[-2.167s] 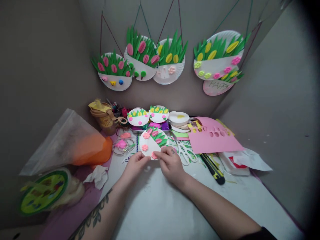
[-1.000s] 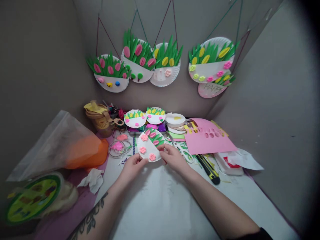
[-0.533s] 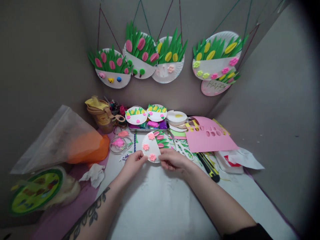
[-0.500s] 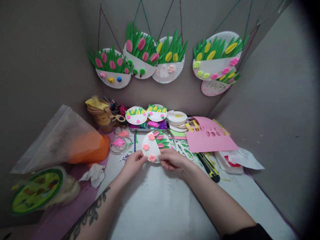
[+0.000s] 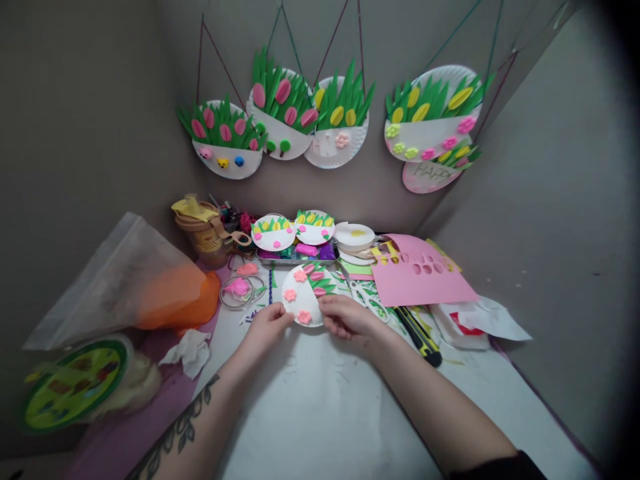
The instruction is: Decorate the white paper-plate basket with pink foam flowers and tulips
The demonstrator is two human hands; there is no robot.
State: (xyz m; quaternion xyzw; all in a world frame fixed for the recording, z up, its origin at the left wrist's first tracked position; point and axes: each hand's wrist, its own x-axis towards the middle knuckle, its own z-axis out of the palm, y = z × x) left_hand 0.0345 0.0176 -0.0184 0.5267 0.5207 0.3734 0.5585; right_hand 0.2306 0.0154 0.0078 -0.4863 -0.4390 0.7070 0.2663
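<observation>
Paper plate (image 5: pixel 305 298) between hands, over tabletop (image 5: pixel 320 400); lifted or resting, cannot tell. Left hand (image 5: pixel 269 327) pinches plate's near-left edge; right hand (image 5: pixel 350 318) curled, fingers gripping its near-right edge. Done on plate: three pink flowers (image 5: pixel 290 295) across white half, green leaves (image 5: pixel 327 285) and pink tulips (image 5: pixel 315 275) beside it. Versus hanging plates (image 5: pixel 433 133) above it: no string seen here; anything else left, cannot tell. Just beyond it, two yellow-tulip plates (image 5: pixel 273 235) look similarly decorated. Scissors (image 5: pixel 373 304) right of it, unheld.
</observation>
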